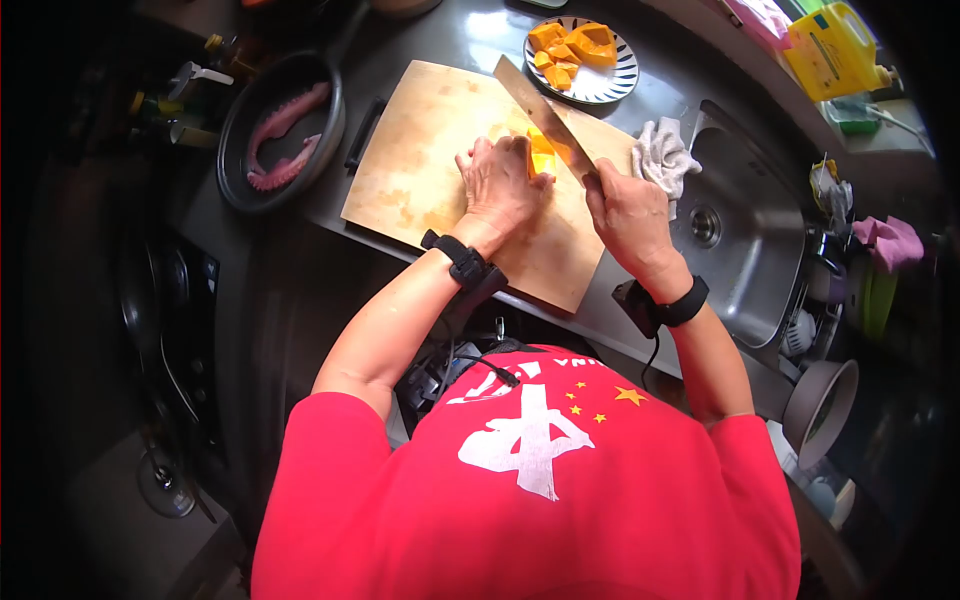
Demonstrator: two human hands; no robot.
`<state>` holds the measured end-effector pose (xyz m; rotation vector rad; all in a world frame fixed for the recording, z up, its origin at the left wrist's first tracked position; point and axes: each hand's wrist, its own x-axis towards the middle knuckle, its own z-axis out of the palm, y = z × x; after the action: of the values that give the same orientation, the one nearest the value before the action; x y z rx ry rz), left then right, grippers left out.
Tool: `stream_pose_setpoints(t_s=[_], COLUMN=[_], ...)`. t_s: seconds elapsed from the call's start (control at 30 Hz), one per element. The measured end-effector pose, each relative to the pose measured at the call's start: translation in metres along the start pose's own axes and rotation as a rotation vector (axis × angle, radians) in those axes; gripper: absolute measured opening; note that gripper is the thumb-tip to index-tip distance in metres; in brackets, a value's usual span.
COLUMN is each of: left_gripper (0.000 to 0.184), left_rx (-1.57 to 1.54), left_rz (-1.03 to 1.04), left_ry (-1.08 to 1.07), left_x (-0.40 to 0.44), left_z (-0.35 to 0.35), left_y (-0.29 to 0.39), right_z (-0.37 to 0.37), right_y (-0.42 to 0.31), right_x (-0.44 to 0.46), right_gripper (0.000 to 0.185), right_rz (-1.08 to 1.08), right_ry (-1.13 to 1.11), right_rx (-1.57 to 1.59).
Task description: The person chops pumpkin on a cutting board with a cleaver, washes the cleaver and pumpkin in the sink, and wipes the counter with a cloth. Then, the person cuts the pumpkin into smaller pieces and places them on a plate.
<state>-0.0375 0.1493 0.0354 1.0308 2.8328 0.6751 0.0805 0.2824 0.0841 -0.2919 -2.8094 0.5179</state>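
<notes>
A wooden cutting board (400,150) lies on the counter in front of me. My left hand (497,188) is closed with curled fingers on an orange pumpkin chunk (542,152), steadying it against the board. In my right hand (632,215) is the handle of a kitchen knife (548,118). Its long blade points up and left, just right of the chunk; I cannot tell whether the edge touches it. Beyond the board, a striped white plate (605,92) carries several cut pumpkin pieces (572,50). Part of the held chunk is hidden by my left fingers.
A dark bowl (228,150) with long pink raw pieces (275,135) stands left of the board. To the right are a crumpled cloth (662,160) and a steel sink (745,240). A yellow jug (835,55) stands on the ledge at the upper right.
</notes>
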Motion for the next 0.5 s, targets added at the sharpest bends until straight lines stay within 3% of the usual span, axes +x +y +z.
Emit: stream_pose_setpoints(t_s=[0.23,0.3,0.33,0.5], left_gripper=[0.029,0.029,0.029,0.033], left_rx=[-0.067,-0.108,0.029,-0.052], left_rz=[0.057,0.118,0.118,0.115], left_ry=[0.049,0.129,0.079,0.08], left_x=[0.0,0.0,0.002,-0.003], left_z=[0.01,0.013,0.015,0.011], left_y=[-0.009,-0.013,-0.016,-0.022], right_z=[0.001,0.021,0.029,0.026], right_y=[-0.003,0.006,0.011,0.009], right_x=[0.004,0.005,0.006,0.014], right_gripper=[0.01,0.008,0.01,0.013], right_rz=[-0.042,0.005,-0.001,0.091], right_ry=[0.039,-0.114,-0.177,-0.227], right_rx=[0.025,-0.032,-0.049,0.025])
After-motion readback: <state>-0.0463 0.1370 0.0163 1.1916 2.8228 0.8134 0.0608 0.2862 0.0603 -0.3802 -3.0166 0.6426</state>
